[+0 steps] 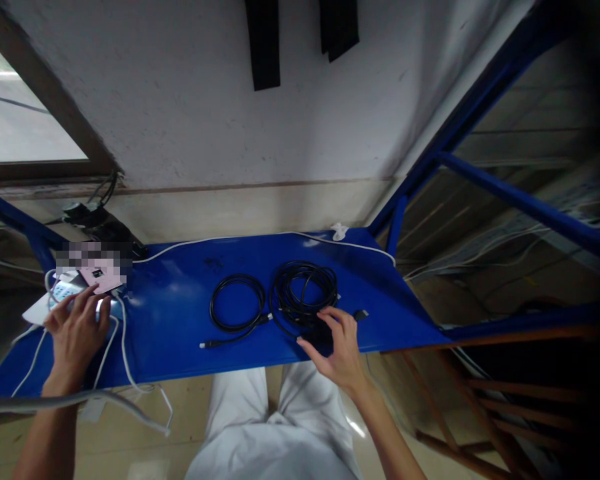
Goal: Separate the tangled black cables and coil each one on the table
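1. The thumb and fingers of the right hand [343, 343] are held apart at the near side of the larger black cable coil [300, 310]; a dark shape is seen between them, but whether it is pinched cannot be told
2. The fingers of the left hand [77, 327] are spread and bent over a white power strip [66, 292], just short of a pink item [103, 277] that is partly blurred; whether the strip is pressed cannot be told
3. The larger coil is laid on the blue table [170, 340], right of the middle, and a black plug [361, 315] is seen just beyond the right hand
4. The smaller black cable coil [213, 308] is set just left of the larger one, its ends left out toward the near edge
5. A white cable [220, 239] is run along the far edge, where a crumpled white scrap [339, 231] is also found
6. Behind, two black strips [264, 50] are hung against the pale wall [190, 113]
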Demonstrator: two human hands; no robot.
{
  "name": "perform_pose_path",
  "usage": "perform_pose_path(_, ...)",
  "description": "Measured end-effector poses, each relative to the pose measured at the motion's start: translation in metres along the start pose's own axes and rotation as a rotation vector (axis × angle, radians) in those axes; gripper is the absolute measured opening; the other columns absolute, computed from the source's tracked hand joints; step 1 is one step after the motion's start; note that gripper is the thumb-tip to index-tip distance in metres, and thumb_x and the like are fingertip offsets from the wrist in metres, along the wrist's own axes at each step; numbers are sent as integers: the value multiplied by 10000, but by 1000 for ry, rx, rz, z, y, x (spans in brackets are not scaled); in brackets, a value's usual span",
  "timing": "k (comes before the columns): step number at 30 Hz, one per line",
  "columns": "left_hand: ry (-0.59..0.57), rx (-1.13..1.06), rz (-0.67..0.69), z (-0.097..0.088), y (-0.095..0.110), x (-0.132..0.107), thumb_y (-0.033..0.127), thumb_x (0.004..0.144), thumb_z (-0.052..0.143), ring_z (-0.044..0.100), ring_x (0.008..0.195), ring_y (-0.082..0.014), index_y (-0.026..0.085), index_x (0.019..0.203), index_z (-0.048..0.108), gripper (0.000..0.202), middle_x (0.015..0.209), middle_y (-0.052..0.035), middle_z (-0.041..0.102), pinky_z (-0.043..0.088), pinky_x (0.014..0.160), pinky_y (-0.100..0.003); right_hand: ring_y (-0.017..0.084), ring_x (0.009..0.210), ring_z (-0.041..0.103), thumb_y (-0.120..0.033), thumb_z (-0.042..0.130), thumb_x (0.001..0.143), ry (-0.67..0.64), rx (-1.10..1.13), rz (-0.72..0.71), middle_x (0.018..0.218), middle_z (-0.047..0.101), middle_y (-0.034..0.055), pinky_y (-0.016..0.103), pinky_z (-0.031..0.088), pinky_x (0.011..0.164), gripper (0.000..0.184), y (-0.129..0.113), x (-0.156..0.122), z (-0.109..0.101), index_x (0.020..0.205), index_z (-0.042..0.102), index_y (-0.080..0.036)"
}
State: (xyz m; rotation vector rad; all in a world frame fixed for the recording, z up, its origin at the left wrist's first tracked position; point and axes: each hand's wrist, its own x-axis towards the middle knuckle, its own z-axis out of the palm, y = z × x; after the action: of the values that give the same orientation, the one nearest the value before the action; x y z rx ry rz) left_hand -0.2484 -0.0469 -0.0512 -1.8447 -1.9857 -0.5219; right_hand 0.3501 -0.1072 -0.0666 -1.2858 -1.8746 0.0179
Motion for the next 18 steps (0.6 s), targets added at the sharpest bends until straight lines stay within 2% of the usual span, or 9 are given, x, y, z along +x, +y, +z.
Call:
perform_pose_path(2, 1, -2, 4, -1, -1, 5, 368, 1106, 452, 335, 1562, -404, 159, 1287, 667, 351, 1594, -174, 565, 206, 1220, -636, 415, 1300, 585, -476, 878, 878, -62, -41, 19, 1422, 597, 225, 623, 506, 1072, 820, 8, -1, -1, 1542, 493, -187)
perform_pose_path(3, 5, -2, 2, -1, -1, 7, 363, 1104, 456, 335, 1562, -401, 159, 1297, 664, 349, 1591, -176, 567, 200, 1217, -638, 415, 1324, 578, -501, 861, 892, -101, -53, 23, 1446, 593, 218, 620, 503, 1087, 837, 12, -2, -1, 1570, 473, -198)
perform_pose_path(7, 13, -1, 11, -3, 0, 12, 351, 1100, 471, 356, 1552, -381, 152, 1307, 659, 343, 1580, -183, 573, 188, 1218, -624, 395, 1372, 572, -491, 793, 962, -189, -97, -7, 1468, 611, 181, 598, 488, 1127, 678, 18, -5, 0, 1536, 538, -237)
perform_pose_path(18, -31, -23, 29, -2, 5, 8, 377, 1096, 472, 329, 1545, -414, 170, 1320, 674, 365, 1617, -180, 532, 220, 1209, -629, 353, 1383, 593, -313, 676, 1057, -180, -131, -66, 1447, 651, 163, 562, 478, 1131, 457, 22, -2, 4, 1501, 592, -240)
